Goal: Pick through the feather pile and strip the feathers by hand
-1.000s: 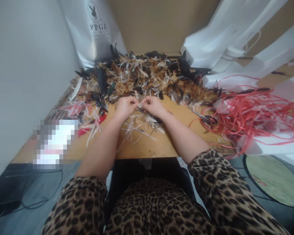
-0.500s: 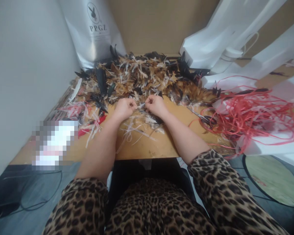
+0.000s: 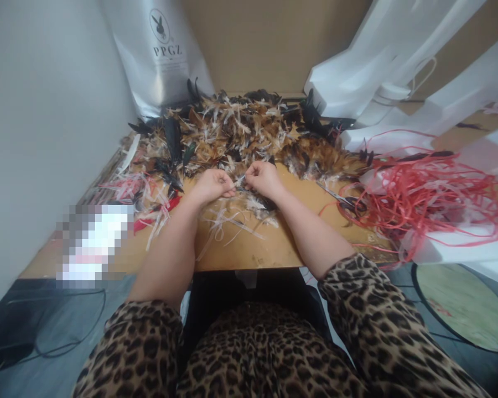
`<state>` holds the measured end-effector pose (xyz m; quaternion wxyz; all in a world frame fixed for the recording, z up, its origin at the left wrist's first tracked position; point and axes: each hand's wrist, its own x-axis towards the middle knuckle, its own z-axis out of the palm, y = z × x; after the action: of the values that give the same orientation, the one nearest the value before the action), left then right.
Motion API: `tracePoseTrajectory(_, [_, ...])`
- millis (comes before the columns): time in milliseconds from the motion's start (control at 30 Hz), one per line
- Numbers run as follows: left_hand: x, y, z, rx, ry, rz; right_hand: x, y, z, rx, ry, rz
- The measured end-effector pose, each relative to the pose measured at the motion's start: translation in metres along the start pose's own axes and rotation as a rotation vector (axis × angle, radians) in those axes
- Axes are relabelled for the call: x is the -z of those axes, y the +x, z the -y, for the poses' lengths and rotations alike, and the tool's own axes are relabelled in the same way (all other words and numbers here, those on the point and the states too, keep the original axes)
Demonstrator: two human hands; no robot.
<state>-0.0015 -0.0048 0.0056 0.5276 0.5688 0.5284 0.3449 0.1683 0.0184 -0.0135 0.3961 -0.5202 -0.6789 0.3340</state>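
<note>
Over the near edge of the feather pile, my left hand (image 3: pixel 213 185) and my right hand (image 3: pixel 263 179) face each other, close together. Both have the thumb and fingers pinched. A small grey-white wisp (image 3: pixel 241 179) shows at my right fingertips; it is too small to name. What my left fingers pinch is hidden. Under my hands lie some loose brown and white feathers (image 3: pixel 262 210) and thin white ribbon strips (image 3: pixel 221 224). Just beyond my fingers spreads a large heap of brown, black and white feathers (image 3: pixel 240 124).
Scissors (image 3: pixel 342 200) lie to the right, beside a tangle of red ribbon (image 3: pixel 435 196). At the left are pink and white strips (image 3: pixel 128 188) and a blurred-out bright object (image 3: pixel 95 243). A silver bag (image 3: pixel 166 77) stands behind. The wooden table (image 3: pixel 232 257) ends before my lap.
My left hand has turned slightly, its lower fingers loosening and dropping a little. The pale strand between the hands shows less. My right hand stays almost in place.
</note>
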Motion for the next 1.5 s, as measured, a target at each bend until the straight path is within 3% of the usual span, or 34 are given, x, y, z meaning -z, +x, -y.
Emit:
tracePoseTrajectory(133, [0.001,-0.003,-0.004,-0.020,-0.061,0.010,0.002,0.000,0.002,-0.003,0.027,-0.005])
tracePoseTrajectory(267, [0.002,0.000,-0.001,0.047,-0.238,-0.005,0.002,-0.001,0.006,0.024,0.094,-0.011])
tracePoseTrajectory(367, [0.003,0.005,0.002,0.119,-0.364,0.034,-0.001,-0.005,0.011,0.105,0.095,-0.040])
tracePoseTrajectory(533, [0.004,0.007,0.002,0.234,-0.391,0.073,-0.003,-0.011,0.021,0.254,-0.042,-0.101])
tracePoseTrajectory(800, [0.010,0.006,-0.004,0.246,-0.495,0.108,0.000,-0.017,0.026,0.396,-0.129,-0.009])
tracePoseTrajectory(933, [0.009,0.004,-0.003,0.158,-0.435,0.106,0.000,-0.016,0.027,0.415,-0.134,-0.004])
tracePoseTrajectory(1167, [-0.004,0.005,-0.004,-0.137,-0.148,-0.223,-0.001,-0.005,0.018,0.213,0.021,-0.150])
tracePoseTrajectory(1367, [-0.005,0.004,-0.006,-0.358,0.284,-0.512,-0.008,-0.010,0.032,0.022,0.312,-0.018])
tracePoseTrajectory(1500, [-0.005,-0.001,-0.008,-0.444,0.485,-0.558,-0.011,-0.014,0.038,-0.025,0.437,-0.011])
